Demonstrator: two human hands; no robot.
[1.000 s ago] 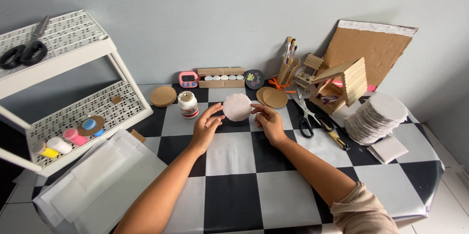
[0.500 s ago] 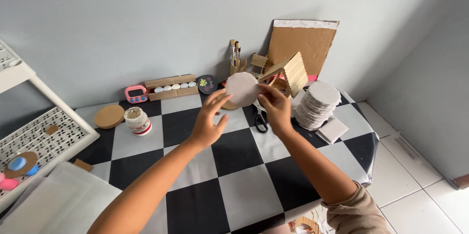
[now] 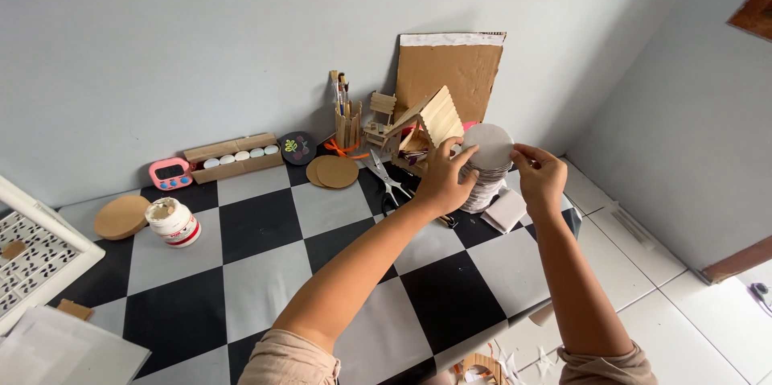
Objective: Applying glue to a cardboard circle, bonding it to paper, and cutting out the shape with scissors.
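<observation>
1. Both hands have carried the grey cardboard disc [image 3: 487,146] rightward, now above the disc stack [image 3: 482,185].
2. Left hand [image 3: 443,180] and right hand [image 3: 539,180] pinch its edges.
3. White glue jar [image 3: 174,222], red label, stands on the checkered surface [image 3: 257,272] at left.

The bench [image 3: 265,272] stands against the wall, with a rack [image 3: 32,248] at its left edge. A jar [image 3: 174,222] sits near that edge, a flat disc [image 3: 121,217] just left of it. Behind them, along the wall, a timer [image 3: 170,173] lies left of a long tray [image 3: 233,156], then a small round plate [image 3: 297,147]. 2 stacked discs [image 3: 332,171] lie in front of a brush holder [image 3: 346,121]. Right of the holder stands a small stick house [image 3: 430,123], a cardboard sheet [image 3: 447,71] leaning behind it. Scissors [image 3: 388,178] lie before the house. At the right edge, both hands, left [image 3: 442,180] and right [image 3: 540,178], hold 1 round disc [image 3: 487,146] above a stack of discs [image 3: 485,185], a folded pad [image 3: 505,210] just beside the stack.
</observation>
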